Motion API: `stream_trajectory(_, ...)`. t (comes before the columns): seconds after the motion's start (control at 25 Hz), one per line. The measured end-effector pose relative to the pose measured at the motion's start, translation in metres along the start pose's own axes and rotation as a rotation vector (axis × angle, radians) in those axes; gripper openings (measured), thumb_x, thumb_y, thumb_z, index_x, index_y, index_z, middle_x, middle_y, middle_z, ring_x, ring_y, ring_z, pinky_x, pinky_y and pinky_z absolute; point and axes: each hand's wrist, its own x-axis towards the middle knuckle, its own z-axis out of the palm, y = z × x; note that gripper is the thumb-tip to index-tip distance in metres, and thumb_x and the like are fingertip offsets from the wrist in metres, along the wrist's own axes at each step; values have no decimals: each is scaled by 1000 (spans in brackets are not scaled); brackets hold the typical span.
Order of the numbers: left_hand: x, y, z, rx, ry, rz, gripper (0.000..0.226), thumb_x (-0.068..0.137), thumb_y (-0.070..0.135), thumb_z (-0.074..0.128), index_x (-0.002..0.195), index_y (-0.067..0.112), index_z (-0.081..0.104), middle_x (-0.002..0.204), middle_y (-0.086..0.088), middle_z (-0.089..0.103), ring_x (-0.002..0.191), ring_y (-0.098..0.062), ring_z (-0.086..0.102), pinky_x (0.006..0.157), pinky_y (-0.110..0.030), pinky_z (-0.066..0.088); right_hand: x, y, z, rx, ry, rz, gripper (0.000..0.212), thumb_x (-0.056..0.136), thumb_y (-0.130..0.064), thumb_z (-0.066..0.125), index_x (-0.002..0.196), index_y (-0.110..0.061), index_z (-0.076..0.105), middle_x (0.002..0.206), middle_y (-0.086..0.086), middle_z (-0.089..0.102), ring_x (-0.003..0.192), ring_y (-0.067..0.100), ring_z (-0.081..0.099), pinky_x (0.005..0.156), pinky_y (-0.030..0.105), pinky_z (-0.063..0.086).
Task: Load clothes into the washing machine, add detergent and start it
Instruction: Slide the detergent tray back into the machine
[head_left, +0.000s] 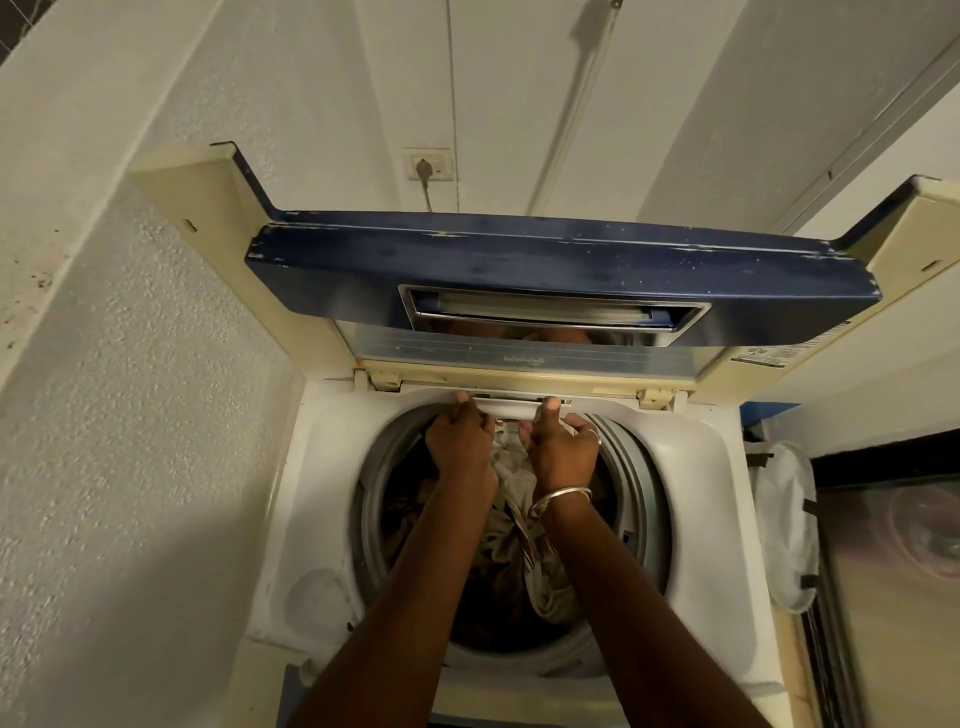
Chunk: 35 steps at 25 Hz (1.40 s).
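Gripping the detergent drawer (511, 410) at frame centre, on the rear rim of the washing machine (693, 467): left hand (460, 447) and right hand (563, 449) curl round its front lip, likely for an even pull. Clothes (540, 587) lie in the drum (641, 499) below.

One washing machine (691, 467) stands here, with one blue lid (519, 260) raised at its back and one drum (639, 499) at its middle. Two hinges sit on the machine's back edge: a left hinge (384, 382) and a right hinge (655, 397). Two hands reach over the machine, the left hand (460, 441) and the right hand (561, 447), both gripping one white drawer (511, 408) at its back rim. The right arm wears one bangle (563, 496) and one ring (596, 436). Inside the machine lies one heap of clothes (511, 519); the number of pieces cannot be told. Above the machine, one socket (442, 156) holds one plug (423, 168). Right of the machine is one white mesh bag (784, 519).
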Motion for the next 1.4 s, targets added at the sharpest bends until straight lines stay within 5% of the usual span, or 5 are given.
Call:
stream_trajectory(0.2, 6, -20, 4, 100, 81, 31, 25, 95, 25, 64, 110, 6, 65, 97, -4, 69, 90, -17, 69, 73, -25, 55, 4, 4, 6, 150, -8, -16, 39, 89, -6, 70, 114, -9, 40, 92, 24, 67, 68, 30, 69, 59, 33, 60)
stream_trajectory(0.4, 31, -29, -2, 291, 27, 23, 37, 86, 23, 72, 118, 9, 61, 112, -8, 71, 107, -26, 68, 95, -44, 56, 16, 8, 1, 106, -29, 9, 41, 87, -16, 74, 113, -15, 42, 95, 16, 68, 62, 24, 70, 52, 28, 56)
stream_trajectory(0.84, 25, -17, -19, 420, -175, 41, 38, 92, 40, 67, 109, 6, 68, 97, -11, 75, 80, -16, 72, 67, -27, 57, 8, 10, -8, -87, -139, -4, 40, 91, -39, 67, 104, -2, 59, 88, 17, 73, 68, 24, 68, 53, 28, 52)
stream_trajectory(1.04, 6, -8, -41, 802, -174, 267, 37, 98, 43, 52, 119, 17, 67, 112, -4, 71, 101, -21, 66, 95, -43, 54, -3, 15, -19, -347, -104, -234, 32, 91, -47, 63, 81, -17, 70, 73, 10, 71, 68, 29, 67, 67, 47, 57)
stream_trajectory(1.4, -23, 4, -93, 1079, -307, 631, 37, 102, 35, 48, 133, 18, 59, 133, -1, 62, 123, -19, 56, 104, -31, 42, -30, 5, -46, -890, -195, -620, 45, 92, -59, 50, 115, -23, 65, 108, 0, 71, 104, 18, 64, 91, 40, 53)
